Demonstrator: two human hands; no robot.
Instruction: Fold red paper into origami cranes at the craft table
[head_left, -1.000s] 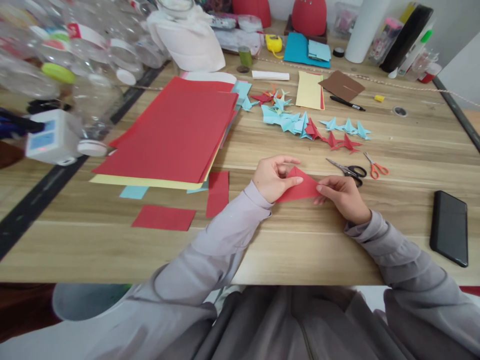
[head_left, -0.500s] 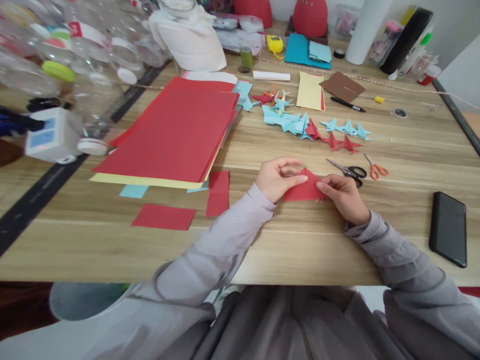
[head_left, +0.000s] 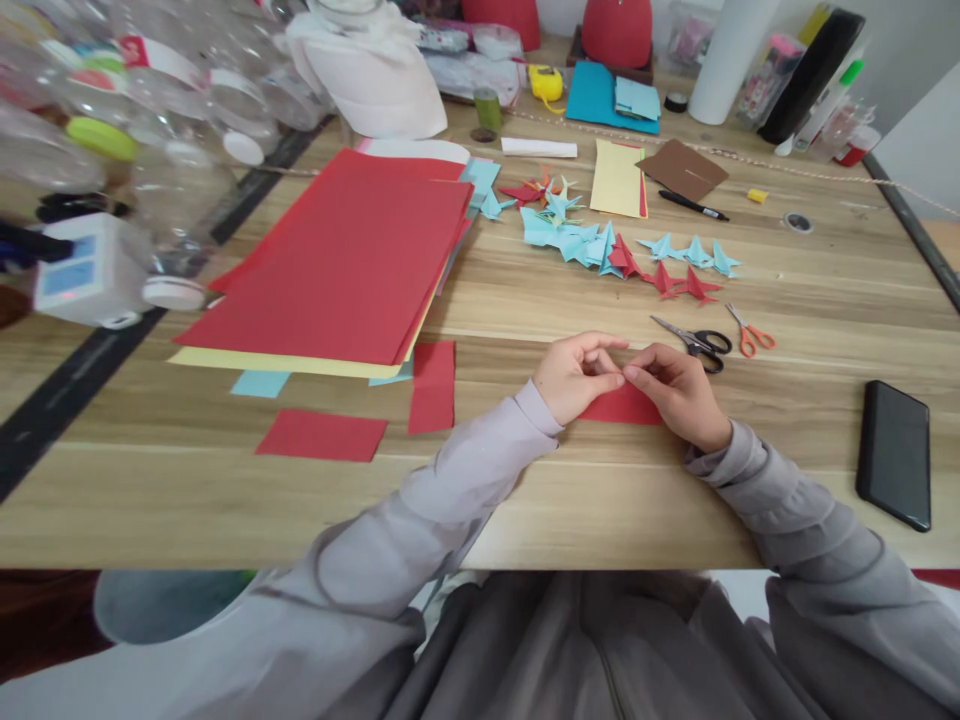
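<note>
A folded piece of red paper (head_left: 621, 406) is between my hands, close above the wooden table. My left hand (head_left: 576, 377) pinches its upper part from the left. From the right, my right hand (head_left: 681, 392) grips it too, thumb tip nearly meeting the left thumb. The fingers cover the paper's top, so its full folded shape is hidden. Just beyond my right hand lie black-handled scissors (head_left: 703, 345) and small orange-handled scissors (head_left: 748, 333). Folded red paper cranes (head_left: 679, 284) and blue paper cranes (head_left: 694, 252) sit farther back.
A stack of large red sheets (head_left: 337, 260) covers the left centre, with cut red rectangles (head_left: 322, 435) in front. A black phone (head_left: 893, 455) lies at right. Plastic bottles (head_left: 172, 180) crowd the far left. A brown paper piece (head_left: 684, 170) and black pen (head_left: 694, 206) lie behind.
Both hands have come closer together, thumbs now almost touching at the paper's top. The red paper sits slightly lower, its pointed top now covered by fingers.
</note>
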